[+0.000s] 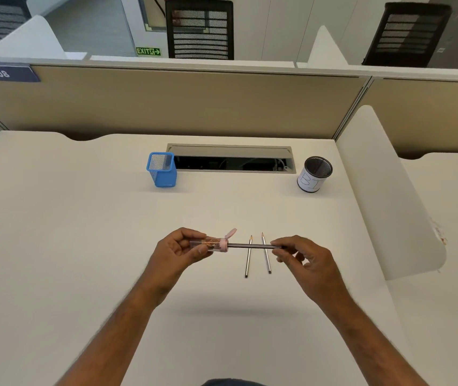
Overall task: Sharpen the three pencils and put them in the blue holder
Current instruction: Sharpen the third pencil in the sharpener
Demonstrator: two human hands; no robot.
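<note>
One dark, slim wooden pencil [250, 245] is in my grip, held level above the pale desk top [83, 246], its tip pushed into the clear plastic tube sharpener with a pink cap [212, 244]. My left hand [177, 252] is closed around the sharpener's barrel, where orange-brown shavings show through; my right hand [303, 256] pinches the pencil's back end between thumb and fingertips. If I twist while the two hands drift out of line, I expect the lead would snap inside the blade. The pink flap [231, 233] stands open, so tipping the barrel could spill shavings.

Two more grey pencils [258, 254] lie on the desk right under the held one, side by side, points away from me; they already look pointed, though I can't be sure. Dropping my wrists could knock them rolling. Farther off stands the blue square mesh holder [162, 169], empty as far as I see, and well to its right a black round mesh cup wrapped in white paper [314, 174], the wrong place for a hurried drop.
</note>
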